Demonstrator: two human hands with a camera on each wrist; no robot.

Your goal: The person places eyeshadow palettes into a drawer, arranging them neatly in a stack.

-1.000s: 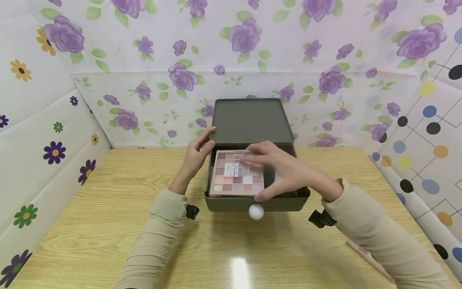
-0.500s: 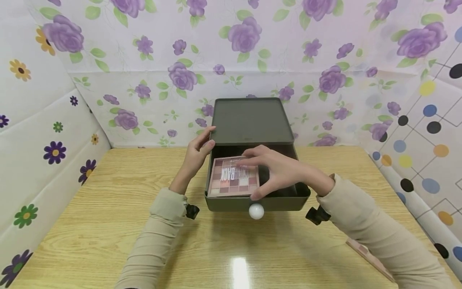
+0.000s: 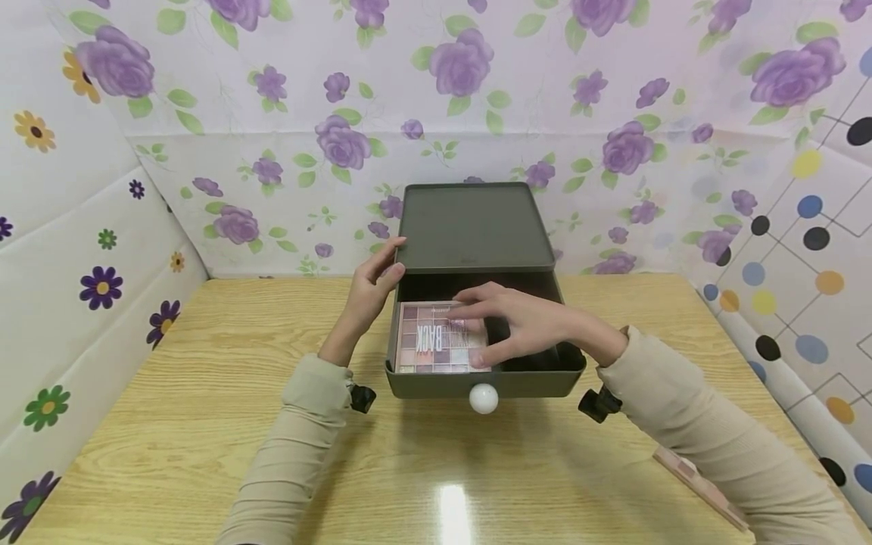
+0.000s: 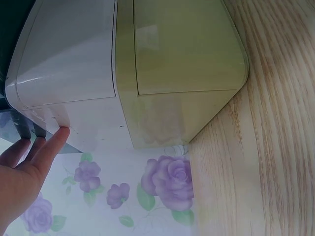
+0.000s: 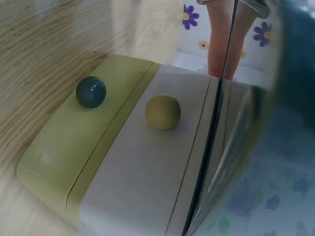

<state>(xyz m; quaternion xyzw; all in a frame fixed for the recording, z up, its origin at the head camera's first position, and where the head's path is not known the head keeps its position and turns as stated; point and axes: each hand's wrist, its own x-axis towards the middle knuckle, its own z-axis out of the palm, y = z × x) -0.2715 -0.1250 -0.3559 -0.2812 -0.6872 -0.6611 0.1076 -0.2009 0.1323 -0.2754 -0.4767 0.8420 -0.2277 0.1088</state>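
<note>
An eyeshadow palette [image 3: 425,350] with "BACK" lettered on its cover lies in the left part of a pulled-out dark green drawer [image 3: 436,384]. Over its right side is my right hand [image 3: 527,325], the thumb above the near right corner and the fingers across the far edge. My left hand [image 3: 371,284] rests against the left side of the drawer unit [image 3: 477,223], fingers fairly straight. In the left wrist view, the left hand's fingers [image 4: 51,142] touch the unit's side beside the white tier [image 4: 69,59]. The right hand is out of the right wrist view.
A white knob [image 3: 484,399] sits on the drawer front. Below are a white tier with a yellow knob [image 5: 163,112] and a yellow-green tier with a dark green knob [image 5: 91,92]. Another pinkish palette [image 3: 702,488] lies by the right sleeve. Flowered sheeting [image 3: 272,91] stands behind.
The palette has come down from near the drawer's rim and now lies flatter and lower inside, slightly left. The right thumb has lifted off its near edge. The left hand stays in place.
</note>
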